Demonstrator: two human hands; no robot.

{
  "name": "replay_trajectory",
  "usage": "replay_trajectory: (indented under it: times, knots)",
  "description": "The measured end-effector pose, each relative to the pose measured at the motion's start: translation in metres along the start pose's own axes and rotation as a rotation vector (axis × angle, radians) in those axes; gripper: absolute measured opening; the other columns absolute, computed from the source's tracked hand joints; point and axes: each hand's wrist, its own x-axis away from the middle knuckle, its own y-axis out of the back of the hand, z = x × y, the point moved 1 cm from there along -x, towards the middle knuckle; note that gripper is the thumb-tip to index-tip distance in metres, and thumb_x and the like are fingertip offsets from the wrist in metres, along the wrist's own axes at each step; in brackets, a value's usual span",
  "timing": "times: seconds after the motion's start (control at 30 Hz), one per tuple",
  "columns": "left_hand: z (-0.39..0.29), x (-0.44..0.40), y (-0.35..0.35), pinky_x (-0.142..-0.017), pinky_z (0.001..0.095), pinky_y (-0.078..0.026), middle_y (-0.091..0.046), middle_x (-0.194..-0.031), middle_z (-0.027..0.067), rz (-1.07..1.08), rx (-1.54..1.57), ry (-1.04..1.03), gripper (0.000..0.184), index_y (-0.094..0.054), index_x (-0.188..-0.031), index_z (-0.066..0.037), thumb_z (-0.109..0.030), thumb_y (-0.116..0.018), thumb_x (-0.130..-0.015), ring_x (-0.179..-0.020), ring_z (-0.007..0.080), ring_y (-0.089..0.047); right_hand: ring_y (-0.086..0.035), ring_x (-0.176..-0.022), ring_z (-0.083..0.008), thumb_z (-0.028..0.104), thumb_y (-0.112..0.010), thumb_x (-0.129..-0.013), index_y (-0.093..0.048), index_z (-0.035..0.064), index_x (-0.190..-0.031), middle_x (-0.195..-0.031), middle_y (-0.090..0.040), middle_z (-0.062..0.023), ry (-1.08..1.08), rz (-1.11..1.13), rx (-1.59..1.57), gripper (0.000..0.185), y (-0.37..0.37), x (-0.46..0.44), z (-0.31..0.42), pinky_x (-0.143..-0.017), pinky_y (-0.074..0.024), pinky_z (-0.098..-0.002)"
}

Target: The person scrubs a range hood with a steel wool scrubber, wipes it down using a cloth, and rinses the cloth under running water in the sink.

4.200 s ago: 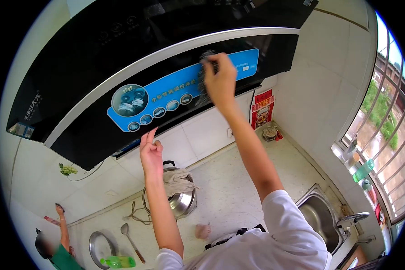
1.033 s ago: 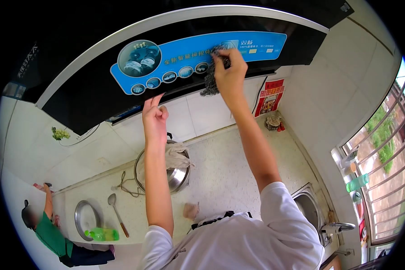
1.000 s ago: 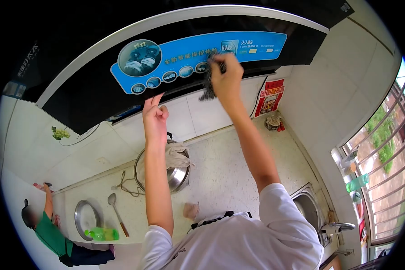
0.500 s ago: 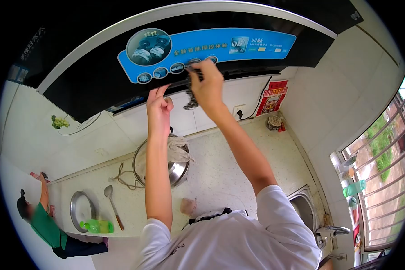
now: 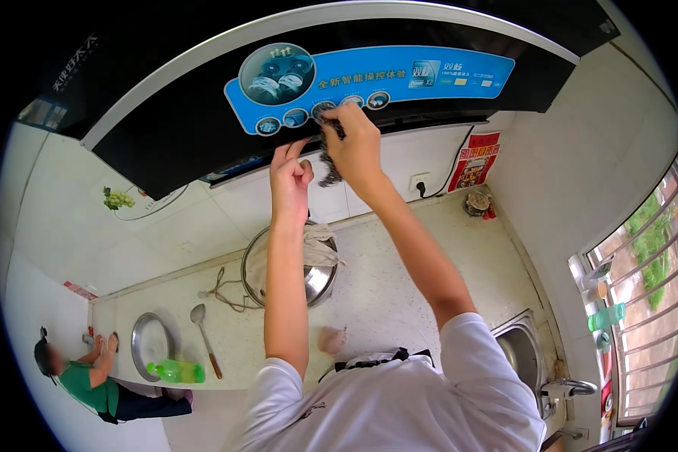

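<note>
My right hand pinches a dark, crumpled mesh-like cloth against the lower edge of the blue label on a black range hood. The cloth hangs below the hood's front edge. Just left of it, my left hand has two fingers stretched up to the hood's lower edge and the others curled, with nothing seen in it. Below my hands, a steel pot with a beige cloth over it stands on the counter, partly behind my left forearm.
A metal tray, a ladle and a green bottle lie on the counter at left. Another person in green stands at far left. At right are a sink, a faucet and a barred window.
My right hand has moved left and down along the label with the cloth, closer to my left hand. The view has shifted. The other person's hands are now together over the counter.
</note>
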Motion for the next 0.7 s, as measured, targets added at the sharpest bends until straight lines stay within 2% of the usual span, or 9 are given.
replay_trajectory:
  times: [0.07,0.1,0.2,0.3,0.4,0.47,0.6,0.7]
  knots:
    - [-0.004,0.0,0.005,-0.05,0.0204,-0.03,-0.051,-0.125,0.0193,0.042,-0.027,0.003,0.048,-0.044,-0.109,0.006,0.003,-0.036,-0.062,-0.051,0.0093,-0.032,-0.058,-0.072,-0.0331,-0.005,-0.066,-0.07,-0.058,0.0,-0.082,-0.076,-0.056,-0.0148,0.063,-0.017,0.074,0.016,0.013,0.007,-0.024,-0.062,-0.0459,-0.0351]
    - [-0.005,0.001,0.007,-0.049,0.0206,-0.029,-0.05,-0.126,0.0203,0.072,-0.056,0.007,0.047,-0.044,-0.109,0.007,0.003,-0.036,-0.063,-0.049,0.0086,-0.031,-0.057,-0.07,-0.0331,-0.004,-0.065,-0.07,-0.057,0.0041,-0.083,-0.078,-0.056,-0.0131,0.075,-0.065,0.065,0.017,0.021,0.008,-0.031,-0.058,-0.0457,-0.0372]
    - [-0.002,-0.002,0.008,-0.047,0.0201,-0.027,-0.049,-0.127,0.022,0.054,-0.081,-0.02,0.047,-0.045,-0.108,0.008,0.004,-0.035,-0.063,-0.047,0.0076,-0.029,-0.057,-0.07,-0.0328,-0.004,-0.065,-0.069,-0.058,0.0044,-0.083,-0.079,-0.056,-0.0133,0.013,-0.165,0.055,0.018,0.019,0.017,-0.038,-0.058,-0.0455,-0.0367]
    - [-0.001,-0.003,0.002,-0.046,0.0194,-0.025,-0.05,-0.125,0.0228,-0.017,-0.09,-0.022,0.045,-0.045,-0.107,0.008,0.004,-0.035,-0.064,-0.046,0.0076,-0.029,-0.056,-0.069,-0.0334,-0.001,-0.062,-0.072,-0.056,0.0068,-0.083,-0.079,-0.053,-0.0117,0.1,0.029,0.044,0.014,-0.017,0.031,-0.021,-0.055,-0.0441,-0.0397]
    - [-0.001,-0.006,0.008,-0.045,0.0193,-0.025,-0.051,-0.125,0.0223,-0.021,-0.103,0.004,0.042,-0.045,-0.106,0.008,0.003,-0.036,-0.065,-0.046,0.0075,-0.028,-0.056,-0.071,-0.0329,-0.002,-0.065,-0.07,-0.059,0.0059,-0.084,-0.079,-0.055,-0.0115,-0.015,0.121,0.078,0.017,-0.011,0.031,-0.01,-0.058,-0.0449,-0.0381]
    - [-0.002,-0.007,0.011,-0.046,0.0198,-0.025,-0.052,-0.124,0.0213,0.06,-0.1,-0.002,0.04,-0.045,-0.105,0.008,0.003,-0.037,-0.066,-0.046,0.0075,-0.028,-0.057,-0.071,-0.0323,-0.003,-0.066,-0.071,-0.059,0.0053,-0.083,-0.079,-0.056,-0.012,0.034,-0.004,0.09,0.017,0.007,0.029,-0.033,-0.059,-0.0453,-0.0372]
    - [0.004,-0.005,0.006,-0.048,0.0208,-0.026,-0.053,-0.123,0.0194,0.034,-0.111,-0.006,0.037,-0.045,-0.102,0.006,0.003,-0.036,-0.066,-0.049,0.0084,-0.029,-0.058,-0.071,-0.0292,-0.003,-0.067,-0.073,-0.057,0.0004,-0.082,-0.078,-0.058,-0.0141,-0.11,-0.241,0.094,0.014,0.068,0.005,-0.066,-0.063,-0.0448,-0.0342]
    - [0.019,-0.009,-0.006,-0.05,0.0213,-0.028,-0.053,-0.117,0.0158,-0.096,-0.061,-0.111,0.032,-0.043,-0.1,0.0,0.004,-0.039,-0.068,-0.057,0.0098,-0.035,-0.058,-0.07,-0.0283,-0.003,-0.068,-0.074,-0.057,-0.0002,-0.082,-0.077,-0.058,-0.014,-0.036,-0.324,0.095,0.014,0.056,-0.001,-0.06,-0.064,-0.0446,-0.0333]
